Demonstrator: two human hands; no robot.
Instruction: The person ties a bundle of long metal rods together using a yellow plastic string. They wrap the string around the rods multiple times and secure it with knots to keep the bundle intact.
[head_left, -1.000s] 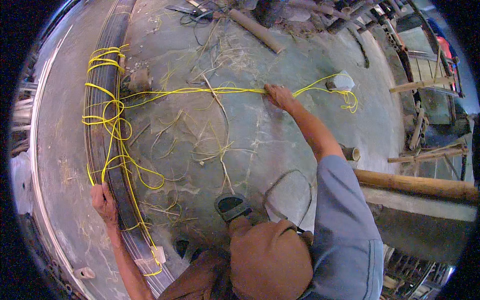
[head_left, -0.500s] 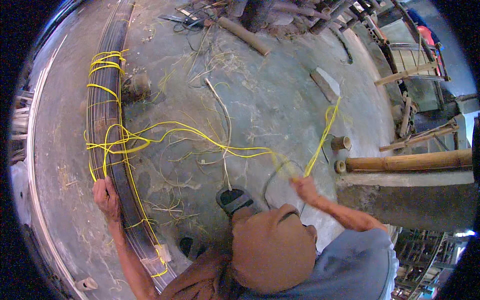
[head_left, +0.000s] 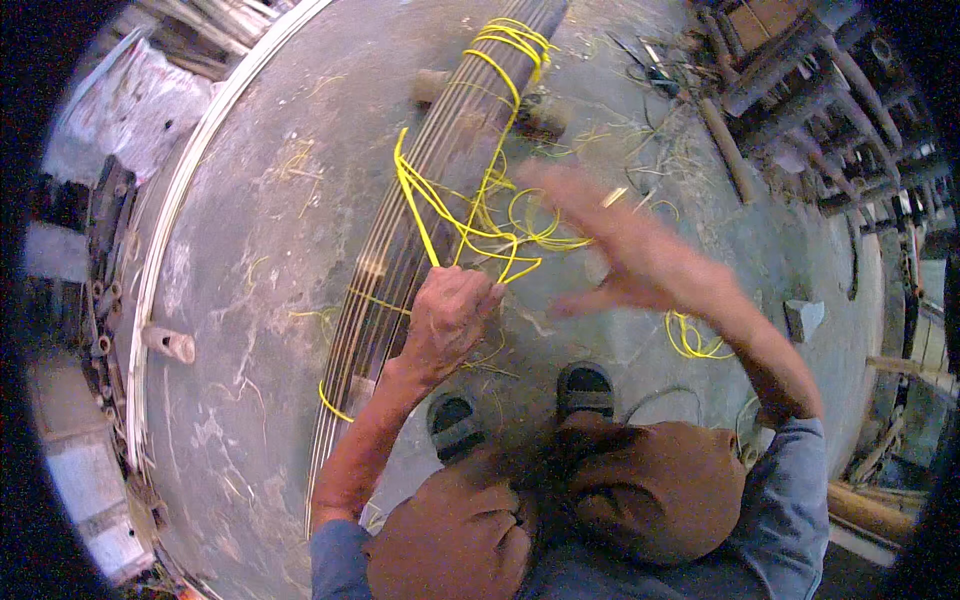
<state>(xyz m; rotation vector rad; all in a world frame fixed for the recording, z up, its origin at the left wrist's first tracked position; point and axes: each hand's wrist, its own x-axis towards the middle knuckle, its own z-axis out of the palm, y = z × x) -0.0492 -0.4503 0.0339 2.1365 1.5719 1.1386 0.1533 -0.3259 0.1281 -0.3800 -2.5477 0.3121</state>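
Observation:
A long bundle of thin dark strips [head_left: 455,130] runs slantwise across the floor in front of me, with turns of yellow cord wound tightly round its far end. Beside its near right edge, my left hand [head_left: 450,318] is closed on the yellow cord [head_left: 423,232]. Loops of that cord rise from the fist, cross the bundle and trail off to the right. My right hand [head_left: 640,245] is blurred by motion above the loose loops, its thumb and fingers spread, and no cord shows in it.
A short log piece [head_left: 430,88] lies under the bundle. More cord lies looped [head_left: 675,335] at right. Long pale strips [head_left: 180,215] stretch along the left, near a short bamboo piece [head_left: 170,343]. Piled poles [head_left: 850,100] stand at far right, and a block [head_left: 803,320] lies nearer.
My view has turned toward the bundle. My right hand has come from far right, where it held cord, to near the bundle, fingers now spread. My left hand still grips cord.

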